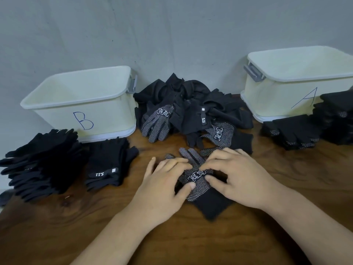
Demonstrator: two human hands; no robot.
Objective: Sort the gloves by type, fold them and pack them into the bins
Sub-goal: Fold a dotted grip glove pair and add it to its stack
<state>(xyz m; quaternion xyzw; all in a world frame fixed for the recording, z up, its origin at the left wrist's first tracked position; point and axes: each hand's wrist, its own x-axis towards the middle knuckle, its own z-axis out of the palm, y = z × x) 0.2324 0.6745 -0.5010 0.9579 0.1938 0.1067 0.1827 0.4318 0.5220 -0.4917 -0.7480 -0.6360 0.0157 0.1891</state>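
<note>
Loose pile (pixel 191 104) of black gloves sits mid-surface (pixel 286 178), back by the wall. Just in front of the pile is one dotted glove (pixel 198 190), grip side up, cuff toward the person. Left hand (pixel 168 180) lies on it with fingers fairly straight and thumb pressing the dots. Right hand (pixel 238 176) has bent fingers and thumb pinching the glove at its white logo. Left of the pile is bin B (pixel 86 111); nearer and left of the pile are two plain-glove stacks (pixel 44 159) (one shows a 5.11 tag). Right of the pile is bin A (pixel 277 100), with dotted-glove stacks (pixel 294 129) nearer – bin A's inside is out of view
</note>
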